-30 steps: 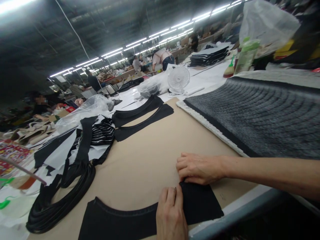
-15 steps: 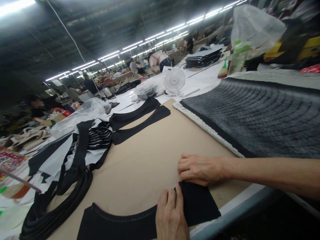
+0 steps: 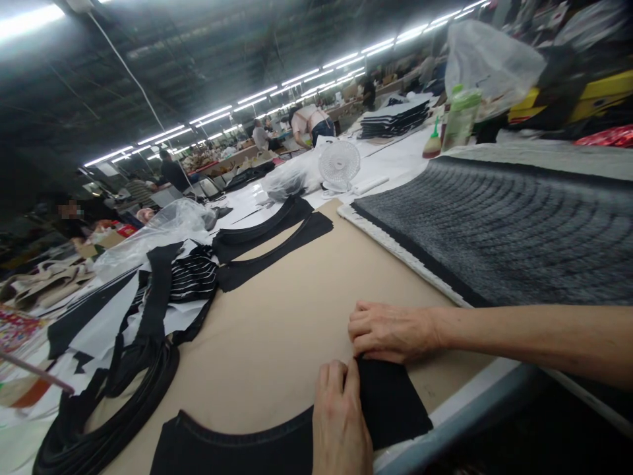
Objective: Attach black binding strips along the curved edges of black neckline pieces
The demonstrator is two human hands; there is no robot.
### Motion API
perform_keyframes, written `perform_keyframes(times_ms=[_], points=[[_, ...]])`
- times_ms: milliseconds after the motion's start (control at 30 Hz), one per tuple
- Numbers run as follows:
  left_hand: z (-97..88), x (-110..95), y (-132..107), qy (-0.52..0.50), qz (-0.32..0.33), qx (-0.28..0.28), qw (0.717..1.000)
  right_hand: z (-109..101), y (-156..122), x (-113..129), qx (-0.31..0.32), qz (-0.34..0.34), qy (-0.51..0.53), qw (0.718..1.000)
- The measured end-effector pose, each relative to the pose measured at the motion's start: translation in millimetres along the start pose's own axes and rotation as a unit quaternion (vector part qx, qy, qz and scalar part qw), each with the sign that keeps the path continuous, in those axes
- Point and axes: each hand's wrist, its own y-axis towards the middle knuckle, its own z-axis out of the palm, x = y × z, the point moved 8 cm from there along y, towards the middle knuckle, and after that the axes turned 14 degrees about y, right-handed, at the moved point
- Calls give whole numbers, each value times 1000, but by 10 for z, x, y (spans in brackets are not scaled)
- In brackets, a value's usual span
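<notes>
A black fabric piece [image 3: 390, 402] with a curved inner edge lies flat at the front of the beige board [image 3: 277, 343]. My left hand [image 3: 342, 419] rests across this piece, its fingers together and pressed at the curved edge. Close beside it, my right hand [image 3: 388, 332] has its fingers curled down on the upper edge of the same piece, gripping it. The fingertips of both hands nearly meet; what lies right under them is hidden.
Two curved black pieces [image 3: 277, 244] lie farther back on the board. At left are a bundle of black strips [image 3: 143, 402] and striped pieces [image 3: 195, 277]. A dark textured sheet [image 3: 519, 231] covers the right side. Behind stand a small fan [image 3: 339, 165] and a green-capped bottle [image 3: 461, 119].
My left hand has shifted slightly up and along the curved edge toward my right hand. My right hand keeps its place on the fabric. The view has moved a little.
</notes>
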Motion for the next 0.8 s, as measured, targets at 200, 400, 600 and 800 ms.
perform_keyframes(times_ms=[200,400,600,800], points=[[81,-67,-79,86,24,-81,993,-10,-64,-26,1,1,-20,1000],[62,-68,-20,82,-1,-51,995,-44,-76,-12,2,0,-25,1000],[64,-87,-13,86,3,-44,995,-28,-121,-37,6,19,-24,1000],[30,-125,13,110,12,-54,992,-35,-172,-66,3,33,-24,999]])
